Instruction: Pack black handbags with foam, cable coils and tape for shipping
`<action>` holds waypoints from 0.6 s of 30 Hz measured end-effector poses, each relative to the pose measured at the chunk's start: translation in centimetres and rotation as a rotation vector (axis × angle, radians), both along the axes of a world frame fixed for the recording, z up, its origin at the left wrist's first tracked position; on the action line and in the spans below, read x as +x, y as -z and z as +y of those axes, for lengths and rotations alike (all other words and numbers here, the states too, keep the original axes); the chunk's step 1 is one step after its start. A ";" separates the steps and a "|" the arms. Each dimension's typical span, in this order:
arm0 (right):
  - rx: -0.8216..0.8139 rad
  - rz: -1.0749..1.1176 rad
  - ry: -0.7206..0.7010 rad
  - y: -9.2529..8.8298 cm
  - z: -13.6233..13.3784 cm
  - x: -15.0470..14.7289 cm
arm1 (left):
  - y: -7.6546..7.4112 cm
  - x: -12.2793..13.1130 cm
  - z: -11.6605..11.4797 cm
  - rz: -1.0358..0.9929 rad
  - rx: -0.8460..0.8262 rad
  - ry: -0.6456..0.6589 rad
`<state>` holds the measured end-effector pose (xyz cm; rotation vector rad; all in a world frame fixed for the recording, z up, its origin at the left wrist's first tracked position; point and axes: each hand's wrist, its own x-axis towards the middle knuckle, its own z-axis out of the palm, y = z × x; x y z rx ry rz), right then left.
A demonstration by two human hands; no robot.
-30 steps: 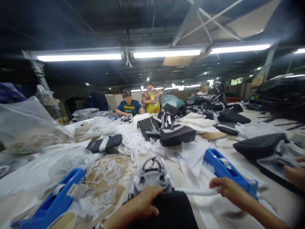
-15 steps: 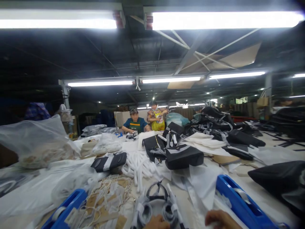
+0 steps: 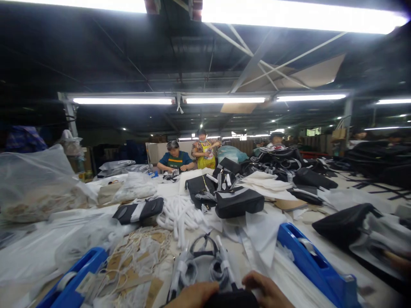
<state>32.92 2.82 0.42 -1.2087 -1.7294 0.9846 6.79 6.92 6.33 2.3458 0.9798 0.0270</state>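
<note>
Your left hand [image 3: 197, 296] and curled right hand [image 3: 267, 291] flank the black bag [image 3: 233, 299]; grasp unclear. Wrapped straps [image 3: 192, 273] coil just beyond.

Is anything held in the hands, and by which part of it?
The left hand and right hand flank the black bag near its far edge; whether they grip it cannot be told, as the picture cuts them off.

- Left hand [image 3: 197, 294] sits low at the bottom edge, fingertips pointing right, its back uppermost.
- Right hand [image 3: 269, 291] is opposite, fingers bent and pointing left.
- The two hands are near each other, apart.
</note>
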 end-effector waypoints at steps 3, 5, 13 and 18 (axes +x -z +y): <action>-0.035 0.119 0.123 -0.5 -0.8 -1.1 | -1.5 -0.5 -1.1 -0.028 0.001 -0.034; -0.103 0.216 0.191 -0.3 -1.1 -1.8 | -2.1 -0.8 -1.4 -0.018 -0.021 -0.042; -0.296 0.492 0.180 -1.3 -4.1 -3.0 | -2.0 -1.9 -1.6 0.031 0.086 0.025; -0.354 0.539 0.184 -1.1 -4.3 -2.9 | -1.8 -1.9 -2.3 0.201 0.249 -0.050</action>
